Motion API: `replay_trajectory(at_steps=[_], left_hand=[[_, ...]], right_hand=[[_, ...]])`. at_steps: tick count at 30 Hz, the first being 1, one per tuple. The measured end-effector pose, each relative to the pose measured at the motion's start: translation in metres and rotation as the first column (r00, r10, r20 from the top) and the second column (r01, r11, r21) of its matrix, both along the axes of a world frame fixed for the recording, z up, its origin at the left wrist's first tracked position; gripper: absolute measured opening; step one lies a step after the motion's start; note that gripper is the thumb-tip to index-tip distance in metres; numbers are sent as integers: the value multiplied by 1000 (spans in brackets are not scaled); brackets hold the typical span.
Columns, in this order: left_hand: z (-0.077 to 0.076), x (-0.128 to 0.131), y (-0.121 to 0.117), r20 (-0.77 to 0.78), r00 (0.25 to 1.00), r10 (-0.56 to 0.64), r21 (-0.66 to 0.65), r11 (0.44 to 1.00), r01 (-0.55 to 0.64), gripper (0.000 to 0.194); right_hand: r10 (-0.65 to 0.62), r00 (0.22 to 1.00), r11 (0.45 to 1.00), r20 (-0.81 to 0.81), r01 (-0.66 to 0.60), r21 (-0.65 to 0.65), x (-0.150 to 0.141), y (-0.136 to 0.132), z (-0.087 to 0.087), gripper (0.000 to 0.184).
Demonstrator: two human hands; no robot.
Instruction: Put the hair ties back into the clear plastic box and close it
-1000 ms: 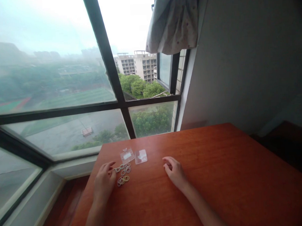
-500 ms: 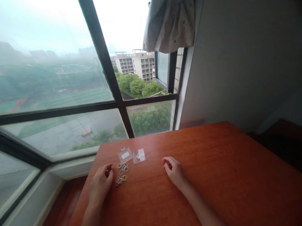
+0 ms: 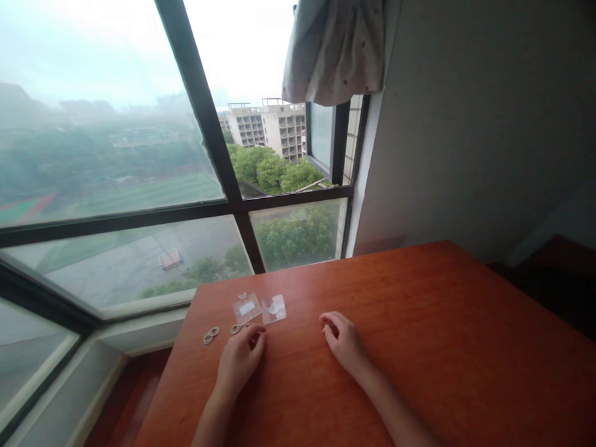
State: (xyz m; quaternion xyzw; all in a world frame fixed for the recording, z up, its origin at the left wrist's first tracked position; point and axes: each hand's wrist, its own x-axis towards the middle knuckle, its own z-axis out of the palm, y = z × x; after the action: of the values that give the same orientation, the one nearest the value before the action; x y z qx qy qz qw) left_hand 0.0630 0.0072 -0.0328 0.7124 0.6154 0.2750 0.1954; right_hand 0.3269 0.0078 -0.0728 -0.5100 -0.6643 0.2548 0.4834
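My left hand [image 3: 239, 356] hovers over or rests on the group of small pale rings, like hair ties, at the table's left. Its fingers are loosely curled, with a gap between thumb and forefinger, and no held thing shows. One ring [image 3: 235, 330] peeks out behind its knuckles; the hand hides most of the others. Two touching rings [image 3: 211, 335] lie to its left. On the bare tabletop to the right rests my right hand [image 3: 343, 340], half curled, thumb apart from the fingers, nothing visible in it. Beyond the left hand lie a clear plastic case [image 3: 247, 307] and a clear plastic piece [image 3: 273, 309] beside it.
The reddish-brown wooden table [image 3: 431, 323] stands against a dark-framed window [image 3: 231, 180]. A gathered curtain [image 3: 337, 47] hangs at the window's upper right. A grey wall [image 3: 452, 131] rises at the right. The table's left edge runs close to my left arm.
My left hand has moved right, covering most of the grouped rings. Two rings now show where it was; whether it set them down is unclear. The right hand is nearly still.
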Motion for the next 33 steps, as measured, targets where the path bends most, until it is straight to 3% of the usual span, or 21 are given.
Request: replay_trajectory(at_steps=[5, 8, 10, 12, 14, 17, 22, 27, 33], left_hand=[[-3, -25, 5, -28, 987, 160, 93, 983, -157, 28], [-1, -20, 4, -66, 974, 218, 150, 967, -207, 26], [1, -5, 3, -74, 985, 156, 155, 978, -143, 24], [4, 16, 1, -78, 997, 1, 105, 994, 7, 22], [6, 40, -1, -83, 986, -145, 37, 988, 148, 20], [7, 72, -3, -68, 965, -255, -5, 967, 255, 20], [-2, 98, -2, -22, 963, -268, 17, 963, 269, 21], [-13, 100, -6, -35, 966, -256, 56, 965, 258, 18], [-15, 98, -7, -8, 959, -282, 63, 957, 282, 18]], right_hand=[[0, 1000, 1000, 6, 0, 13, 0, 0, -1, 24], [2, 1000, 1000, 4, -2, 14, -1, 0, -2, 23], [7, 1000, 1000, 1, -7, 12, -1, 0, -2, 23], [6, 1000, 1000, 0, -6, 15, -2, 0, -2, 23], [6, 1000, 1000, 4, -6, 19, -1, 0, -2, 23], [19, 1000, 1000, 13, -19, 21, -1, 0, 0, 23], [89, 994, 995, 65, -91, 42, -1, -4, 6, 25], [133, 981, 990, 141, -138, 23, -2, -8, 9, 24], [132, 974, 991, 184, -135, 3, -2, -8, 9, 23]])
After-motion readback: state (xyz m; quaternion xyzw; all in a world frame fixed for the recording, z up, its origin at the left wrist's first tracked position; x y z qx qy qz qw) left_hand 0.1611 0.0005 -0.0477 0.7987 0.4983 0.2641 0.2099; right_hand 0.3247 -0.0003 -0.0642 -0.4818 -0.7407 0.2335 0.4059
